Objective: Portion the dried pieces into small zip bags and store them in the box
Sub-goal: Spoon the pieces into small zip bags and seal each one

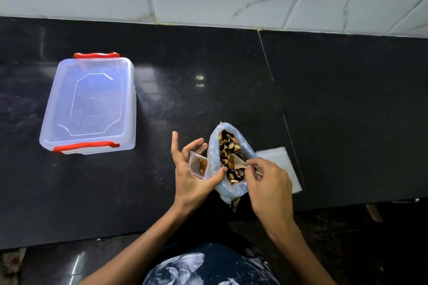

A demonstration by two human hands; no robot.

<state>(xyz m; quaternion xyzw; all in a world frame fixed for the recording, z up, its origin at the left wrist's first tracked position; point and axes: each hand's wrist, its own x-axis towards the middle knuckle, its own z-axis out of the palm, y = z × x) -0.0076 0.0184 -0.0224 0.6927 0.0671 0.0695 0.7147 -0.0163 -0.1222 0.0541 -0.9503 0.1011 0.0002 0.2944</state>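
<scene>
Far left of the big bag (228,159), well apart from it on the black bench (347,111), stands the clear plastic box (86,104), lid on, with red clips at its near and far ends; it looks light and rigid, best taken by its sides or unclipped at those red tabs. Just left of the big bag, the left hand (193,176) cradles a small zip bag (199,165) against its palm, fingers spread and loosely curved, thumb pressing the big bag's rim. The small bag is thin, limp and slippery, its mouth held open, with a few brown pieces already inside; it likely needs holding at the mouth edges. The big bag, soft bluish film rolled down at the top, stands open and full of dried pieces (230,152), brown and tan, shell-like, light and probably brittle. Just right, the right hand (269,183) pinches a pale spoon (238,162) whose bowl dips into the pieces. Behind that hand, right of the big bag, lies a flat stack of clear empty bags (281,159).
</scene>
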